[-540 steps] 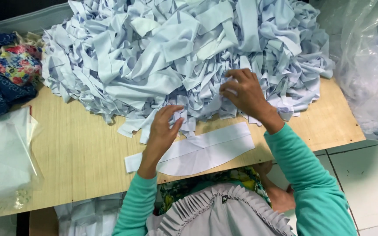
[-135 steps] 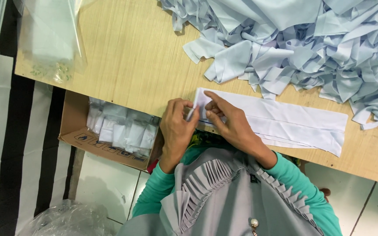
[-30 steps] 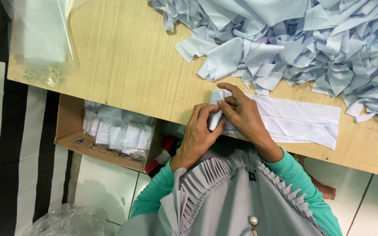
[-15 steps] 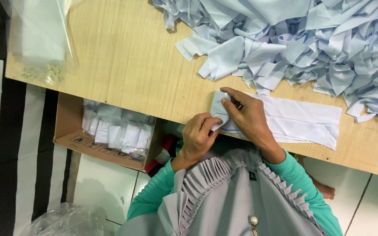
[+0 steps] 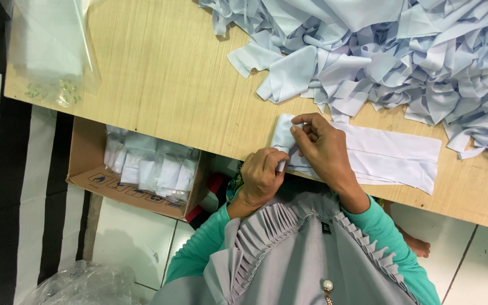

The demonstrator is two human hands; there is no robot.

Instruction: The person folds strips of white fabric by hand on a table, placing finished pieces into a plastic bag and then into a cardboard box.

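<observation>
Your left hand [image 5: 262,178] sits at the near edge of the counter [image 5: 159,79], its fingers [image 5: 271,161] curled shut around the lower part of the folded end of the white fabric strip [image 5: 391,158]. Your right hand [image 5: 323,148] lies on top of that same end, thumb and forefinger pinched on the fold, the remaining fingers bent over the cloth. The two hands touch one another at the fold.

The white fabric strip lies flat on the counter along its near edge. Its left end is doubled over and gripped in both hands; the rest runs out to the right of your hands, with a crease line along its length. Part of its near edge overhangs the counter edge slightly.

Beyond the strip, toward the far side of the counter, stands a large heap of pale blue fabric pieces [image 5: 379,51]. The nearest pieces of that heap touch or overlap the far edge of the strip just to the right of your right hand.

Well to the left of the strip, at the far left corner of the counter, lies a clear plastic bag [image 5: 52,51] with small greenish pieces showing in its lower corner.

Below the counter edge, left of your left hand, an open cardboard box [image 5: 94,175] holds small white packets [image 5: 148,166] wrapped in clear film. A crumpled clear plastic sheet [image 5: 80,282] lies on the tiled floor [image 5: 136,231], nearer to you than the box.
</observation>
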